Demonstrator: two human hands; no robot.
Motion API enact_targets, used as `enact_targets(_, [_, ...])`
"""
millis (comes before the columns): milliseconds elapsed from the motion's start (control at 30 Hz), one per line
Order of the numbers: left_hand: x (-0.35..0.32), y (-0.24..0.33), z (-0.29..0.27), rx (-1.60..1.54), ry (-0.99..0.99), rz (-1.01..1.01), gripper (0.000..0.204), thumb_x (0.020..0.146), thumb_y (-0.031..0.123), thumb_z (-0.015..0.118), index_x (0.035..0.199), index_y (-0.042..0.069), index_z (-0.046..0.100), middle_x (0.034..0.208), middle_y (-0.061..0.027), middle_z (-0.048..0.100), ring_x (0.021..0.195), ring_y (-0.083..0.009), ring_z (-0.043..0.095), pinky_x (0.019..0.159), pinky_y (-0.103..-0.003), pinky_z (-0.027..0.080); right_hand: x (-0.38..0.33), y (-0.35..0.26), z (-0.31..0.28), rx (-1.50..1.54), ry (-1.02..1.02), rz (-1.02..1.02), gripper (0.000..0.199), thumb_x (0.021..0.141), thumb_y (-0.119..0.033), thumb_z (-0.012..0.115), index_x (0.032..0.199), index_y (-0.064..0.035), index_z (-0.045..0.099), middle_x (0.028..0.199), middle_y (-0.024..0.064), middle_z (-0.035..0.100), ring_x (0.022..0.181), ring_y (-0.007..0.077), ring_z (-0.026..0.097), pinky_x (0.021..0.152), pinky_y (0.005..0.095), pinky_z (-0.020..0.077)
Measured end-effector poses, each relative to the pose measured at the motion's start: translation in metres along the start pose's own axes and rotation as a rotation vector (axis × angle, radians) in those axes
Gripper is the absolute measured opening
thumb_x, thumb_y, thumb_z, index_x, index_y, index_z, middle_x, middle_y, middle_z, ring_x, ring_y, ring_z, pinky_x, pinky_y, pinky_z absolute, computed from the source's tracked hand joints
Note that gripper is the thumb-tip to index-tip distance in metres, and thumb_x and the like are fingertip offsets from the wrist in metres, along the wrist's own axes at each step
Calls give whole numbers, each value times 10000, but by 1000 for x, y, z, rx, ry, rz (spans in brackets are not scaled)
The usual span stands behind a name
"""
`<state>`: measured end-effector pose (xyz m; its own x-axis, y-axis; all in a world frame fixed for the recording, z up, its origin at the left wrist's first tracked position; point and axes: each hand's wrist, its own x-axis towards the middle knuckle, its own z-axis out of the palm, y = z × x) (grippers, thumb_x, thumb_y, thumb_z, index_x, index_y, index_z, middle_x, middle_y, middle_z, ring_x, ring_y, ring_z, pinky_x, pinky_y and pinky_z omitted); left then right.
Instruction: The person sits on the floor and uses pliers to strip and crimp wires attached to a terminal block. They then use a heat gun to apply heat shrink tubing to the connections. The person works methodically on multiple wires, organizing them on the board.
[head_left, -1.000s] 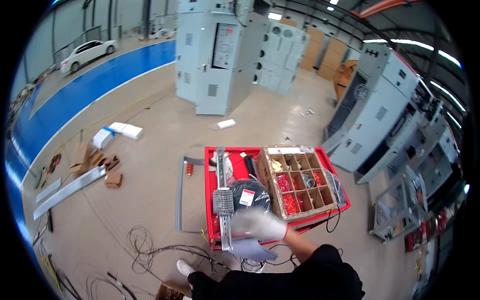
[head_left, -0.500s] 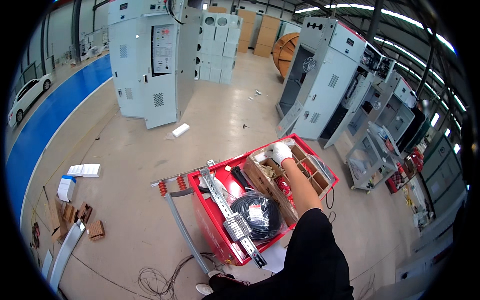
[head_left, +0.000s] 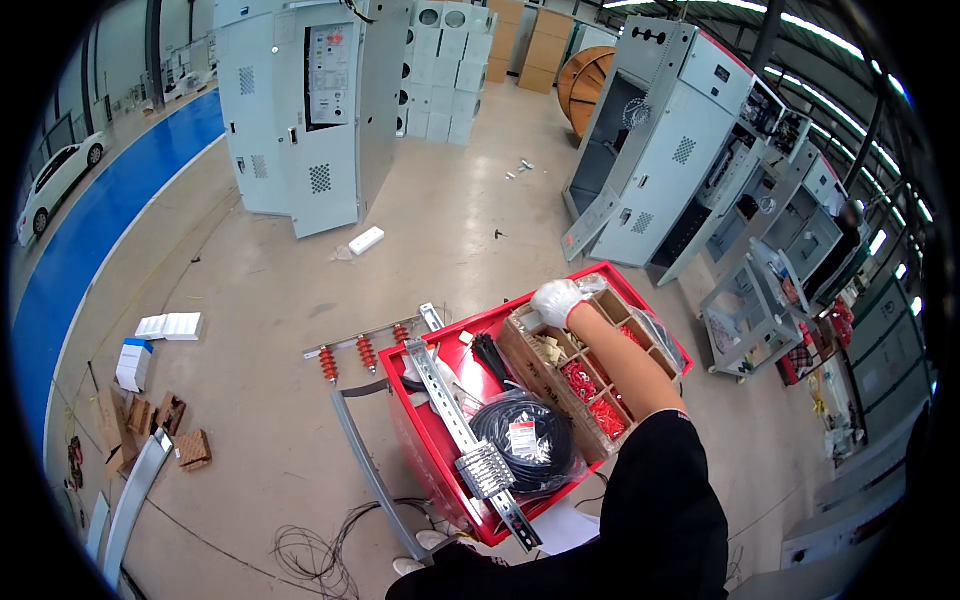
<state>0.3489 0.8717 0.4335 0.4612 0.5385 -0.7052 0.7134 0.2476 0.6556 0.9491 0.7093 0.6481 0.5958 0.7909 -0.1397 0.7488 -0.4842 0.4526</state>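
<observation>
My right hand (head_left: 558,300), in a white glove, reaches out to the far corner of a wooden divided box (head_left: 520,352) on a red cart tray (head_left: 420,445). Its fingers curl over a far compartment, and what they hold is hidden. Several compartments hold small red parts (head_left: 582,382). Beside the box lie a coil of black cable in a plastic bag (head_left: 525,440), a perforated metal rail (head_left: 448,400) with a grey terminal block (head_left: 485,468), and a bundle of black ties (head_left: 490,355). My left hand is out of view.
A rod with red insulators (head_left: 360,350) lies on the floor left of the cart. Loose wires (head_left: 320,550) trail near my feet. Grey electrical cabinets (head_left: 300,110) (head_left: 650,150) stand ahead and to the right. Small boxes (head_left: 165,325) and cardboard scraps (head_left: 190,448) lie at the left.
A second ago both gloved hands were at the near end of the rail. My right arm then stretched to the far end of the wooden box and stays there; the view has turned.
</observation>
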Motion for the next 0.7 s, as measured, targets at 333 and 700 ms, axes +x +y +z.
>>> enact_targets(333, [5, -16, -19, -38, 46, -49, 294, 938, 288, 563, 1085, 91, 723, 930, -108, 727, 801, -219, 699, 684, -383, 553, -41, 11, -2, 396, 234, 142, 183, 809, -270, 657, 946, -165, 721, 846, 123, 718, 795, 336, 702, 714, 479, 557])
enact_targets(700, [-23, -74, -52, -113, 170, -151, 306, 929, 295, 564, 1101, 102, 728, 942, -114, 735, 809, -220, 703, 699, -387, 556, -27, 10, -1, 286, 2, 199, 337, 819, -331, 680, 949, -22, 710, 951, 223, 722, 919, 365, 709, 815, 472, 564])
